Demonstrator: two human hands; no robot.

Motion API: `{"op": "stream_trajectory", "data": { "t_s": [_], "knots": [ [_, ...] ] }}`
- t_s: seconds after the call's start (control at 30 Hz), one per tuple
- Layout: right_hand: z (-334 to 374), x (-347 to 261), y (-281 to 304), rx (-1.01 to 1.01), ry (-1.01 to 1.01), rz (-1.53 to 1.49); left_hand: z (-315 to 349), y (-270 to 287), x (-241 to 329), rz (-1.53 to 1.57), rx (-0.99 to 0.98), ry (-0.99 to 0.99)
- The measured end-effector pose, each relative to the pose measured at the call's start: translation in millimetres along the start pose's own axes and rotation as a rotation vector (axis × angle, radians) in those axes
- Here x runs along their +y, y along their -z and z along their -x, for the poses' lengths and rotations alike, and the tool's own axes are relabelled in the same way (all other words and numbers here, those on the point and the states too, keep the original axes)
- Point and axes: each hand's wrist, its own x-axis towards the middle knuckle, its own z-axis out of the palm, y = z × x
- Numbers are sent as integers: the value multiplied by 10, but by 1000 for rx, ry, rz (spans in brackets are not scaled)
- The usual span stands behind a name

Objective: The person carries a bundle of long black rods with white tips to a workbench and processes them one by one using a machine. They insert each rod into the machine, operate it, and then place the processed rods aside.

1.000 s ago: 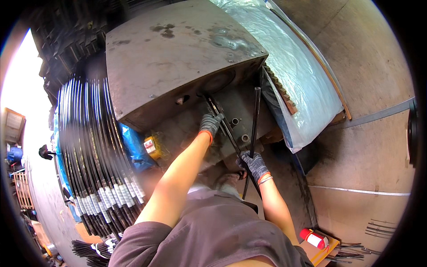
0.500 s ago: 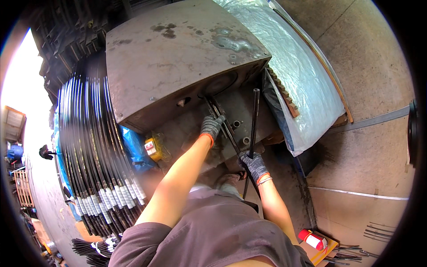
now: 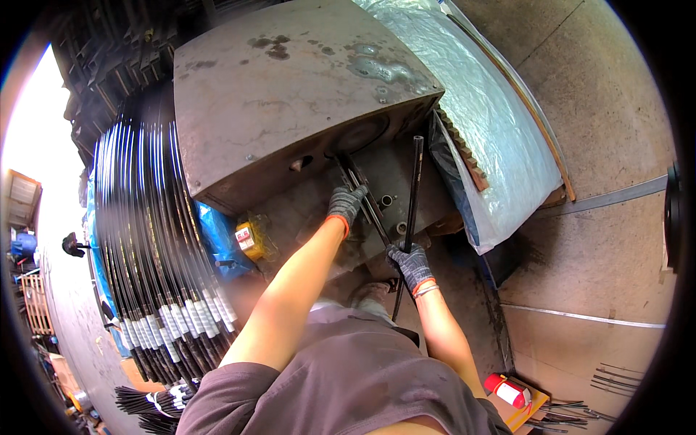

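A concrete floor point(image 3: 602, 239) is spreading out to the right, a metal strip point(image 3: 616, 197) lying across it. Daylight is flooding in at far left. Plastic sheeting point(image 3: 493, 130) is covering a stack, and black rods point(image 3: 152, 239) are filling a rack on the left.

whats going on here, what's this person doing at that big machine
A person in grey work gloves stands over a large rusty metal machine. The right hand grips a long thin black rod that stands nearly upright against the machine's front. The left hand rests on a second dark rod running slantwise into the opening under the machine's top. A big bundle of similar black rods lies to the person's left, and a clear plastic sheet covers something on the right.
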Motion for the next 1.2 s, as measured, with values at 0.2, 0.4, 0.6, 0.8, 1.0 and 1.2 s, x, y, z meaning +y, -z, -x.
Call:
{"op": "stream_trajectory", "data": {
  "t_s": [0.2, 0.4, 0.6, 0.8, 1.0, 1.2],
  "knots": [
    [-19, 2, -10, 10, -15, -27, -26, -7, -42, 41, -2, -43],
    [-54, 51, -30, 41, 53, -21, 106, 63, 105, 5, -12, -19],
    [-130, 81, -20, 47, 40, 69, -70, -12, -72, 0, -8, -57],
    [-164, 125, 0, 39, 75, 121, -24, 2, -21, 23, -15, -8],
    [-172, 71, -33, 25, 57, 91, -132, -93, -189, 88, 39, -92],
    [-200, 119, 19, -20, 78, 46, -203, -136, -256, 70, 81, -124]
  ]
}}
